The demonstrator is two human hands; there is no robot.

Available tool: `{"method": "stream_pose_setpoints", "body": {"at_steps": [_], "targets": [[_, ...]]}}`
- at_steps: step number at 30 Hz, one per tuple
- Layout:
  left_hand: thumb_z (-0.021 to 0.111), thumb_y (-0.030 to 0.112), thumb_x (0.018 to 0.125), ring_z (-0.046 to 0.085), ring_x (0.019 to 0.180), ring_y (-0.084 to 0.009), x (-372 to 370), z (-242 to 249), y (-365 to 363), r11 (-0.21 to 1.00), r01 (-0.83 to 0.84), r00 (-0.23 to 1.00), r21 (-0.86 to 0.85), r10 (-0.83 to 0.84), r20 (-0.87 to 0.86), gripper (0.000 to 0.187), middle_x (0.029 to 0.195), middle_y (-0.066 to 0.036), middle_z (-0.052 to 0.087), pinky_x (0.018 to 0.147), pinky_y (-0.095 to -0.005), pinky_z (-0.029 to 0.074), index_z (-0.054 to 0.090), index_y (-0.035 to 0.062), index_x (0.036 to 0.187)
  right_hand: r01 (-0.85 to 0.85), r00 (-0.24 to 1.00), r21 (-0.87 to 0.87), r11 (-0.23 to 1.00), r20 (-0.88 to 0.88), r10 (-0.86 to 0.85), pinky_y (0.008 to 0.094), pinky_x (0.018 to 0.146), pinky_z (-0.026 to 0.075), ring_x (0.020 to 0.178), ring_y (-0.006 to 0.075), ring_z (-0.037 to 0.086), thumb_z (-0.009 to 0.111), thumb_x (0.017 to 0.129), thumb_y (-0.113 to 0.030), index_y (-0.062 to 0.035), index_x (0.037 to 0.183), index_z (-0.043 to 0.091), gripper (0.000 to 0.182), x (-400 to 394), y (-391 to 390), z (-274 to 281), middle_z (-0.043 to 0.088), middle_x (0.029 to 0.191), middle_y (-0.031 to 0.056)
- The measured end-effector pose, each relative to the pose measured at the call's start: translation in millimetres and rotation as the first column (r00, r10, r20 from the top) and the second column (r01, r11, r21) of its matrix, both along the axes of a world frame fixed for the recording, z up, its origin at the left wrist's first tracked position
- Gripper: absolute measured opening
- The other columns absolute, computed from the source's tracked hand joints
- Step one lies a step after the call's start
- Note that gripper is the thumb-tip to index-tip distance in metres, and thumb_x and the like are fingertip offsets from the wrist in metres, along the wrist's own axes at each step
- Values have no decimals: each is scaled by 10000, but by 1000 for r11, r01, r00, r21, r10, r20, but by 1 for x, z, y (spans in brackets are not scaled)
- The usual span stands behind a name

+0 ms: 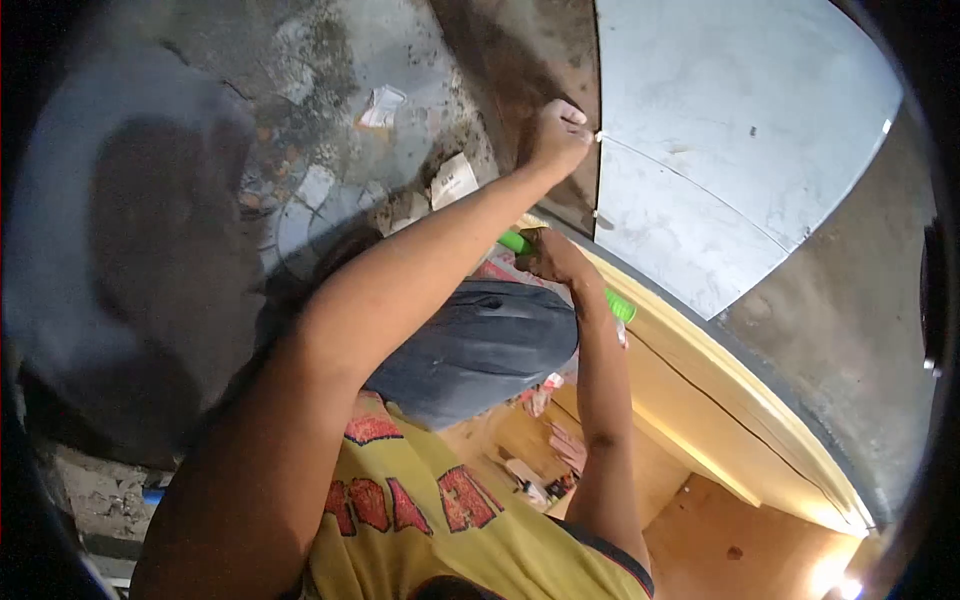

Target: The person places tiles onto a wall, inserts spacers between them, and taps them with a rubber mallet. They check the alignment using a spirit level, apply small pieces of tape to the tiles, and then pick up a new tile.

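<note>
My left hand (565,135) reaches up to the edge of a large pale tile (660,190). Its fingers are curled and dusty, pinching at a small white tile spacer (598,136) where two tiles meet. My right hand (553,255) is lower, by the yellow ledge, with its fingers bent around a bright green bar (620,305). One ribbed end of the bar shows past the wrist, and the hand and forearm hide its middle. A second white spacer (597,213) sticks out at the tile edge between the two hands.
Another large pale tile (760,90) adjoins the first. A curved yellow ledge (740,400) runs below them. Paper scraps (381,106) and a white box-like piece (454,180) lie on the stained grey surface. Small items (540,485) rest on the wooden surface beneath me.
</note>
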State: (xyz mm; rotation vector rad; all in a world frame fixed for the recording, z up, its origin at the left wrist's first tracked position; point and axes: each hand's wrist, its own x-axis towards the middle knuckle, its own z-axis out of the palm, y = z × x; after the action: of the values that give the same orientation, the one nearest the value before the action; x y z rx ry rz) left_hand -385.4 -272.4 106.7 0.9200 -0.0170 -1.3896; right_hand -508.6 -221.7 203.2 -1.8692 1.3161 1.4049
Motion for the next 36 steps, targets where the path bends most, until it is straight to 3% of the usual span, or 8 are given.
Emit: {"method": "stream_pose_setpoints", "body": {"at_steps": [7, 9, 16, 19, 22, 24, 31, 36], "targets": [[790, 86, 795, 666, 710, -177, -7, 11, -6, 996, -89, 996, 0, 89, 26, 173, 789, -78, 689, 685, -302, 535, 641, 27, 862, 408, 887, -6, 913, -236, -398, 390, 757, 520, 794, 248, 659, 769, 777, -252, -56, 1272, 649, 545, 3, 1, -4, 739, 936, 129], [772, 54, 809, 675, 725, -174, -28, 7, -14, 980, -196, 979, -42, 192, -74, 147, 790, -82, 696, 688, -298, 537, 640, 21, 863, 470, 879, -16, 883, -89, -469, 361, 753, 518, 786, 211, 640, 781, 774, -233, -52, 1282, 640, 558, -1, 3, -5, 732, 957, 91], [692, -3, 853, 699, 809, -259, -22, 10, 2, 940, -300, 948, -161, 312, 55, 188, 865, -135, 689, 737, -353, 551, 587, 4, 1009, 346, 930, 39, 937, -146, -337, 359, 645, 529, 760, 194, 630, 794, 798, -228, -51, 1238, 653, 495, -18, -16, -12, 716, 944, 83], [685, -24, 836, 692, 805, -258, -26, 9, 0, 924, -345, 929, -162, 362, 84, 217, 860, -131, 677, 734, -354, 546, 576, 6, 1021, 350, 924, 59, 935, -186, -334, 404, 880, 486, 1005, 258, 612, 825, 749, -223, -72, 1283, 631, 587, -5, -22, -10, 686, 1129, 118], [681, -28, 829, 685, 804, -260, -20, 9, 0, 938, -321, 943, -134, 329, 43, 234, 860, -130, 665, 728, -353, 543, 567, 8, 1030, 150, 962, 21, 988, 228, -151, 363, 598, 515, 710, 191, 625, 754, 817, -208, -68, 1221, 663, 437, -67, -21, -34, 696, 856, 79], [679, -26, 828, 680, 798, -260, -18, 11, 2, 944, -304, 948, -127, 313, 56, 236, 859, -127, 659, 723, -352, 541, 561, 10, 1030, 435, 890, 41, 900, -170, -423, 377, 657, 531, 781, 213, 641, 760, 800, -180, -64, 1231, 657, 459, -69, -22, -33, 703, 905, 93], [721, -15, 817, 686, 776, -259, -21, 14, 2, 930, -352, 925, -102, 362, 111, 247, 837, -124, 666, 705, -358, 541, 565, 12, 1006, 340, 898, 45, 939, 283, -338, 384, 633, 511, 748, 218, 627, 767, 764, -172, -51, 1175, 660, 442, -83, -20, -20, 681, 847, 71], [688, -64, 820, 700, 741, -257, -22, 15, -2, 947, -317, 947, -58, 319, 31, 221, 791, -133, 674, 669, -356, 538, 568, 14, 988, 405, 905, 57, 913, 113, -409, 389, 651, 515, 771, 227, 629, 761, 771, -177, -53, 1186, 658, 445, -81, -23, -20, 686, 875, 82]]}}
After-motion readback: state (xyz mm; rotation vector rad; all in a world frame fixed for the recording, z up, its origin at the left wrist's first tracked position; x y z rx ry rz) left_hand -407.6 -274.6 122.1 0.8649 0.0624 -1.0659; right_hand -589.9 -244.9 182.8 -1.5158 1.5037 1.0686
